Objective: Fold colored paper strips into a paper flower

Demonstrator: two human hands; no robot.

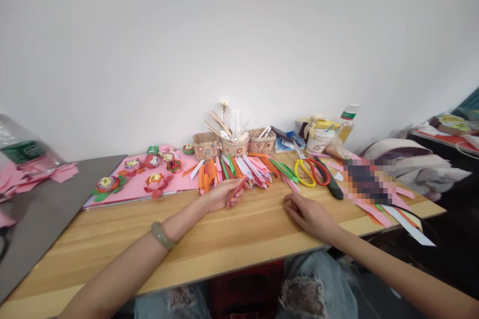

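Observation:
My left hand (pixel 223 195) is closed around a few folded paper strips (pixel 235 193) in pink, orange and purple, held just above the wooden table. To the right, my right hand (pixel 309 215) rests on the tabletop with its fingers curled in and nothing visible in them. Just beyond my left hand lies a pile of folded paper strips (pixel 258 172) in orange, pink, white, green and purple. Scissors with yellow handles (pixel 305 173) and a pair with red handles (pixel 321 172) lie beyond my right hand.
Folded paper flowers (pixel 156 183) stand on a pink sheet (pixel 130 190) at the left. Woven baskets (pixel 207 146) holding sticks line the wall, near a white cup (pixel 317 143) and a bottle (pixel 347 122). Loose strips (pixel 413 227) overhang the table's right edge. A plastic bottle (pixel 26 147) lies far left.

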